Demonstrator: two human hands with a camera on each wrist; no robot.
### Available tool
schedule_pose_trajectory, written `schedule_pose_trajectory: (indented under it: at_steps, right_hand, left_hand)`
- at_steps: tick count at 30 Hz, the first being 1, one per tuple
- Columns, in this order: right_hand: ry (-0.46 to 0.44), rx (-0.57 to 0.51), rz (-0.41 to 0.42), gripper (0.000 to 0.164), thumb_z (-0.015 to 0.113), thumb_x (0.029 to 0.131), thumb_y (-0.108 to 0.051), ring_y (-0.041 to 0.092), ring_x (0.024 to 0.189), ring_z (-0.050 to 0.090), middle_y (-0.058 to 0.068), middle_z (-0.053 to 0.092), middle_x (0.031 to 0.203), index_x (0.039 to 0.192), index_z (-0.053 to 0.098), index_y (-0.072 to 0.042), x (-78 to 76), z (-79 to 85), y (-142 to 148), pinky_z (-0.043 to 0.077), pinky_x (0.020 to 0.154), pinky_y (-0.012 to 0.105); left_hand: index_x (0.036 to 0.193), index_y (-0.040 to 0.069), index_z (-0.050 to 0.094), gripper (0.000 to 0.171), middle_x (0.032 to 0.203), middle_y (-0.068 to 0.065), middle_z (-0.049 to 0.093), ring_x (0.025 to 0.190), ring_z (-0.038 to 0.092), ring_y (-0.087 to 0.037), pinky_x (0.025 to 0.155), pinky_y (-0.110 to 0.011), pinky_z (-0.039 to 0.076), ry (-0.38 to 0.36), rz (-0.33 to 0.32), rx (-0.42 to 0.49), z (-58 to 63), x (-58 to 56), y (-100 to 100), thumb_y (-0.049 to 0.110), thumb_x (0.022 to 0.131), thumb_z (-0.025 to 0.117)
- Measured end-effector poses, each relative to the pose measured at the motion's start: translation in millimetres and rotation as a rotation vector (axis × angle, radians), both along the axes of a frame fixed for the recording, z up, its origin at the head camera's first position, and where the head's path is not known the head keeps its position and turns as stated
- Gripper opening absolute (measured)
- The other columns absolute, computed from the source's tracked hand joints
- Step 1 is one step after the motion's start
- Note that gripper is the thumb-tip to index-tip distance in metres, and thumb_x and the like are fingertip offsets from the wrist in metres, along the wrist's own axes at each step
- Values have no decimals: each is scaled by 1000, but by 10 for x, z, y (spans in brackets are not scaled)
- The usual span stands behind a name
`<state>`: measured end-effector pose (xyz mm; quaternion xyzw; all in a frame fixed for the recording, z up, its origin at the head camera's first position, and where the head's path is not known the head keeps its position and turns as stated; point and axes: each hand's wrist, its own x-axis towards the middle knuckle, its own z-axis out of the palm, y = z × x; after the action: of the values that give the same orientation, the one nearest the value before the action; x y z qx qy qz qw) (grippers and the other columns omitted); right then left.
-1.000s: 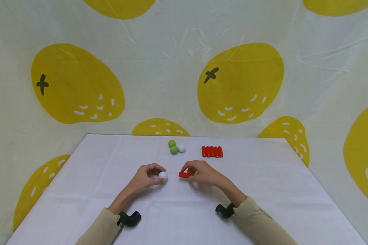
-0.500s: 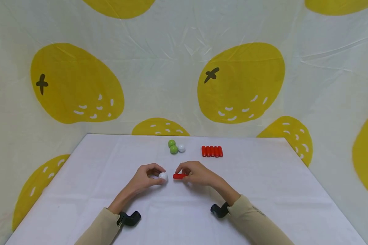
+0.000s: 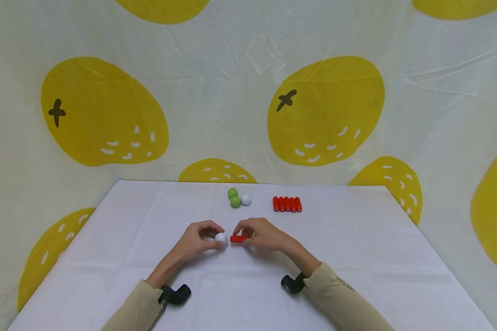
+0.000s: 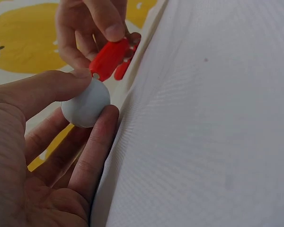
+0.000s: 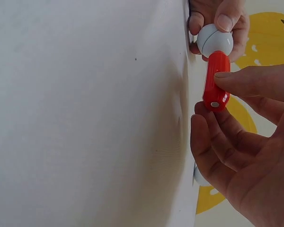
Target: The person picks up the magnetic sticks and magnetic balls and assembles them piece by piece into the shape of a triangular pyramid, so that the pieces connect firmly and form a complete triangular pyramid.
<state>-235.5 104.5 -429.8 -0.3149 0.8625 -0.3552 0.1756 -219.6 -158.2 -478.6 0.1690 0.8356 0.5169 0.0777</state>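
Note:
Between the thumb and fingers of my left hand (image 3: pixel 199 238) is a white ball (image 3: pixel 221 237), held low over the table. My right hand (image 3: pixel 265 234) pinches a red rod (image 3: pixel 237 239), lying level with one end toward the ball. A sliver of space separates the two in the head view; in the left wrist view, the rod (image 4: pixel 108 60) has a small metal tip right by the ball (image 4: pixel 86 108). The right wrist view shows a round metal spot on the rod's (image 5: pixel 217 71) near end and a seam line on the ball (image 5: pixel 215 41).
Farther back on the white-covered table (image 3: pixel 170 207) sit two green balls (image 3: pixel 235 201) and another white ball (image 3: pixel 245 199), close together. To their right, several red rods (image 3: pixel 287 204) lie side by side in a row. Behind hangs a fruit-patterned cloth (image 3: pixel 215 105).
My right hand has moved left with the red rod, bringing its end close to the white ball. My left hand has stayed almost still with the ball.

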Motion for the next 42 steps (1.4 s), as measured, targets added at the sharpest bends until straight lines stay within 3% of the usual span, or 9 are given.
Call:
schedule_pose_trajectory:
  at_steps: [20,31,42]
  right_hand:
    - [16,-2,21,27,68,92,-3,14,95,62,1,72,105,118,72,-13,0,22,-55,51,86,29]
    - [16,-5,21,28,68,92,-3,15,96,62,2,72,104,118,71,-11,-3,23,-40,52,87,28]
    - [-10,-24,23,29,69,92,-3,14,95,63,2,73,105,120,71,-10,11,30,-19,52,86,26]
  left_hand:
    - [111,17,74,30,106,-1,75,96,69,-15,89,-24,52,-15,-5,11,-3,-9,8,26,84,85]
    - [111,11,74,31,109,-7,74,97,67,-17,89,-23,52,8,-29,20,-19,-30,-1,21,84,85]
    - [108,19,74,28,105,2,74,96,67,-13,87,-23,52,12,-25,-29,30,3,2,24,83,85]
